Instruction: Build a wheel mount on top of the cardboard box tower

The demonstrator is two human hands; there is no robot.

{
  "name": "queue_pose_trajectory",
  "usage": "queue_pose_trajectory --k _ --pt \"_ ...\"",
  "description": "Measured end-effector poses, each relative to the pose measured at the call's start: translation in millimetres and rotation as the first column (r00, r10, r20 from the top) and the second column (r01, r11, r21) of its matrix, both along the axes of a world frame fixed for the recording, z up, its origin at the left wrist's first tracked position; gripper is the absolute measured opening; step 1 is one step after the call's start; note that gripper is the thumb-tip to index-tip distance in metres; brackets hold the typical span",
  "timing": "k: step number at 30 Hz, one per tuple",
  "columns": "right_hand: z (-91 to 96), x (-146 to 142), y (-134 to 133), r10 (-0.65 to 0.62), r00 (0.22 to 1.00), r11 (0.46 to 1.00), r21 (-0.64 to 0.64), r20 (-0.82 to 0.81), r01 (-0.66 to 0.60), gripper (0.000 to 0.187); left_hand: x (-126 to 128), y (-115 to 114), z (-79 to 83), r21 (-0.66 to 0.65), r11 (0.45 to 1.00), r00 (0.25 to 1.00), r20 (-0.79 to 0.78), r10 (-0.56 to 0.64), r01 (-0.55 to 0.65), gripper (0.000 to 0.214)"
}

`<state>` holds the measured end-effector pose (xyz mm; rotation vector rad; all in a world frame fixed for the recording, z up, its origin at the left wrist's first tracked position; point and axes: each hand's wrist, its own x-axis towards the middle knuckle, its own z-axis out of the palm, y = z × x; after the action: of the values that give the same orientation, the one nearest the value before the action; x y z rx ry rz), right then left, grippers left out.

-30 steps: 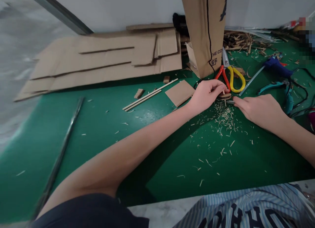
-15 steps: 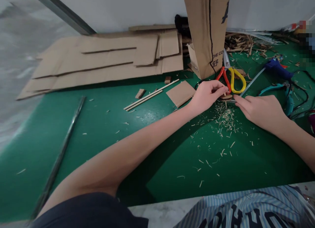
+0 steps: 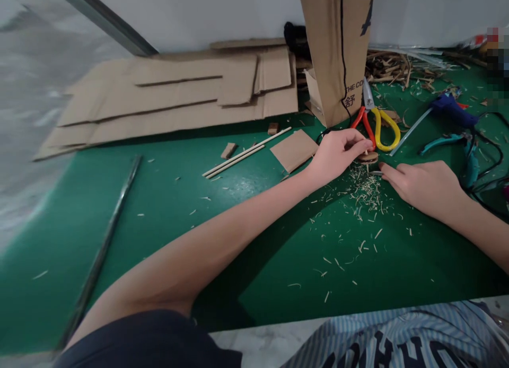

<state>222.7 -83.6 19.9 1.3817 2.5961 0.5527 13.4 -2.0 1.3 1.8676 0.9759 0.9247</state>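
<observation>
Wooden disc point(image 3: 367, 157) right there, pinched from its left side by our left hand point(image 3: 338, 155); our right hand point(image 3: 423, 187) sits curled just beside a metal tip point(image 3: 376, 173), grip unclear!

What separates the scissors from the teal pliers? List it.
The scissors have red and yellow loop handles; the pliers have slim teal handles without loops. The scissors' metal blades show plainly; the pliers' head is hard to make out. The scissors lie just beyond the left hand; the pliers lie beyond the right hand. Both rest unheld on the green mat.
</observation>
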Motion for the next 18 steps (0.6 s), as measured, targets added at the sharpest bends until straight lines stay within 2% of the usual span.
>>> queue_pose_trajectory --k 5,14,18 --pt "0.6 -2.5 5.5 -0.048 0.999 0.997 0.056 -0.025 0.050 0.041 -0.8 1.8 -2.1 0.033 0.999 1.000 -0.016 -0.001 0.001 0.022" --pt "1.4 -3.2 -0.6 -0.062 0.998 0.997 -0.050 -0.013 0.062 0.038 -0.1 2.7 -1.3 0.054 0.999 0.999 -0.045 -0.001 0.004 0.026" --pt "0.5 -3.8 3.4 -0.093 0.994 0.995 -0.034 -0.061 0.091 0.045 -0.1 3.3 -2.7 0.059 0.998 1.000 -0.028 -0.012 0.014 0.026"
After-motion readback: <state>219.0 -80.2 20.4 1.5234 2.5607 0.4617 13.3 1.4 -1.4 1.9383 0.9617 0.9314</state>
